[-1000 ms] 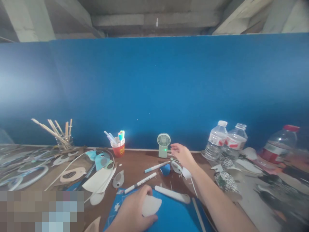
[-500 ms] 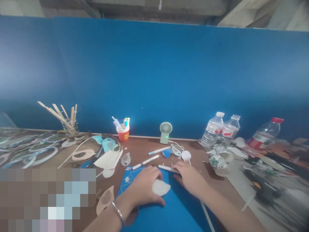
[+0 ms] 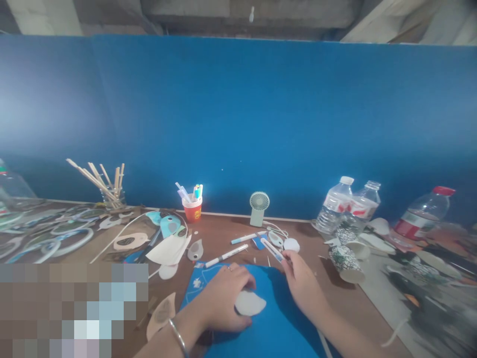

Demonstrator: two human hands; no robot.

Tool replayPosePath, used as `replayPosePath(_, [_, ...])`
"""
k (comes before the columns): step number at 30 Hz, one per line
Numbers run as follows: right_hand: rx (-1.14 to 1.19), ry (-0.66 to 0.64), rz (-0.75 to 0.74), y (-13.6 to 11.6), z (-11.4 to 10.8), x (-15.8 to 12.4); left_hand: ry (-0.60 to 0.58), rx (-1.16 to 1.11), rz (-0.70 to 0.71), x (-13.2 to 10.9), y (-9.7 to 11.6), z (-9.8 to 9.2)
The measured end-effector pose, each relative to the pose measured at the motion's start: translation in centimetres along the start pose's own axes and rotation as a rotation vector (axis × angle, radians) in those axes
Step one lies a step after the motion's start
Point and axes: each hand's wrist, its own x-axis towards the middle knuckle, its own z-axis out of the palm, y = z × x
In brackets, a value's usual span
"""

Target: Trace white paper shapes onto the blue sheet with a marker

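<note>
Lifted since before, a slim white pen [image 3: 272, 249] is pinched by the right hand [image 3: 303, 283]; a smooth white teardrop cutout [image 3: 249, 303] is pressed flat on the blue sheet [image 3: 278, 323] by the left hand [image 3: 219, 303].

Back wall: a blue partition [image 3: 261, 114] runs the whole length of the brown table [image 3: 223, 233].
Centre rear: a small pale green fan [image 3: 259, 208] stands upright against it.
Left of fan: a red cup [image 3: 193, 209] holding markers.
Far left: a glass jar of wooden sticks [image 3: 108, 191].
Right: three clear water bottles [image 3: 333, 205], one red-capped.
Table middle: two white pens [image 3: 225, 255] lying loose.
</note>
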Motion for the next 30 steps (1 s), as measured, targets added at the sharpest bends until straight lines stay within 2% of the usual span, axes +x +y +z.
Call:
replayPosePath(10, [0.318, -0.075, 0.118, -0.6, -0.7, 0.4, 0.047, -0.068, -0.033, -0.1, -0.1, 0.6])
replayPosePath(19, [0.483, -0.086, 0.153, -0.2, -0.4, 0.9, 0.054, -0.292, -0.159, 0.3, -0.6, 0.9])
replayPosePath(23, [0.541, -0.084, 0.18, 0.0, -0.5, 0.9, 0.066, -0.346, -0.17, 0.3, -0.6, 0.9])
replayPosePath(27, [0.576, -0.08, 0.198, 0.0, -0.5, 0.9, 0.185, -0.393, -0.154, 0.4, -0.7, 1.1])
replayPosePath(30, [0.598, -0.079, 0.199, 0.1, -0.6, 0.9, 0.341, -0.43, -0.187, 0.7, -1.2, 1.4])
